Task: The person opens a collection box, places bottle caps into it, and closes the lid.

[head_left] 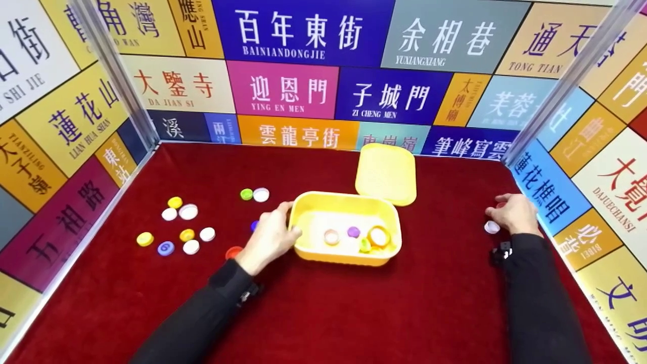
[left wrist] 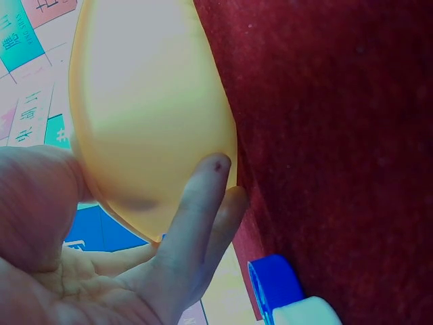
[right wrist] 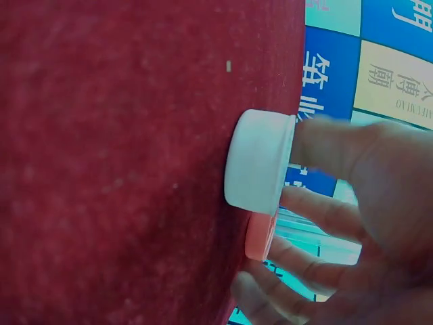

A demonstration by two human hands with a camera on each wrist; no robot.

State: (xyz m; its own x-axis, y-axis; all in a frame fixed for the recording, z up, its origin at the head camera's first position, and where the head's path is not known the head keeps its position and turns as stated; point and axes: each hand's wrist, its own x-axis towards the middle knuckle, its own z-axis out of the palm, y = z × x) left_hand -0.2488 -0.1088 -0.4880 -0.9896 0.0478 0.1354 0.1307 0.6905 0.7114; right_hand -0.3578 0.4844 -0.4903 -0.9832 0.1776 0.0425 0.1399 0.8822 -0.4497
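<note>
While the head camera is looking down on the red felt table (head_left: 354, 313), the left hand (head_left: 270, 237) is resting against the left end of the yellow plastic box (head_left: 349, 227), thumb over the rim and fingers curled along the outer wall. That box is sitting near the table's middle with its hinged lid (head_left: 386, 173) standing open behind it and several bottle caps lying inside. A blue cap (head_left: 254, 225) is peeking out just behind the left hand, and loose caps (head_left: 184, 227) are lying scattered well to the left. Over by the right wall, the right hand (head_left: 514, 213) is reaching down onto a white cap (head_left: 492, 227).

Seen from the left wrist, the fingers (left wrist: 196, 203) are pressing on the box's yellow wall (left wrist: 149, 108), the thumb on its other side, and the blue cap (left wrist: 274, 284) is lying just beside them on the felt.

Seen from the right wrist, the fingers (right wrist: 325, 139) are touching the white cap (right wrist: 257, 159), which is lying flat on the felt; an orange-red cap (right wrist: 259, 235) is lying right beside it, under the other loosely curved fingers. Whether the white one is pinched I cannot tell.
</note>
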